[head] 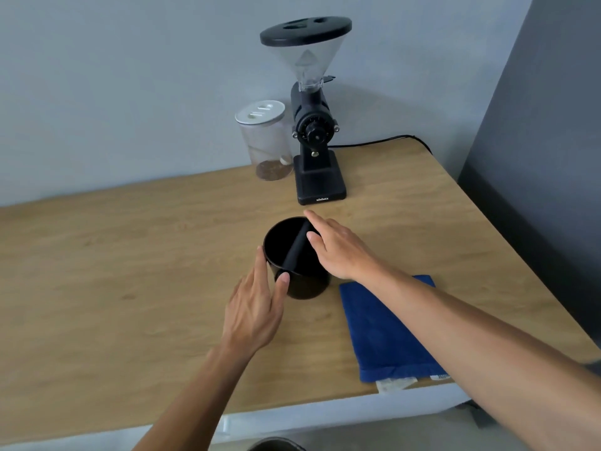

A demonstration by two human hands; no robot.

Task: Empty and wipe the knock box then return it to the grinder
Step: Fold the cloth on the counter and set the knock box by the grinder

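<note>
In the head view, a black knock box (pixel 294 258) stood upright on the wooden counter (pixel 130 255), near the middle and a little in front of the grinder (pixel 315 131). Its mouth faced up, and a dark bar ran across the opening from the far rim to the near rim. The inside looked uniformly black, so whether anything lay in it could not be told. The left hand (pixel 257 307) reached in from below with fingers spread and loosely extended, its fingertips against the near left wall of the box and the thumb tip at the near rim by the bar's end. The right hand (pixel 338 245) came from the right, open and flat with fingers extended, resting over the far right rim, the index fingertip at the far end of the bar. Neither hand was closed around the box; both were open against its sides. A folded blue cloth (pixel 387 330) lay flat on the counter just right of the box, under the right forearm, near the front edge. The black grinder stood at the back by the wall, with a clear hopper and black lid, its cord (pixel 374 143) trailing right. A clear jar (pixel 265 141) with a white lid stood just left of it
</note>
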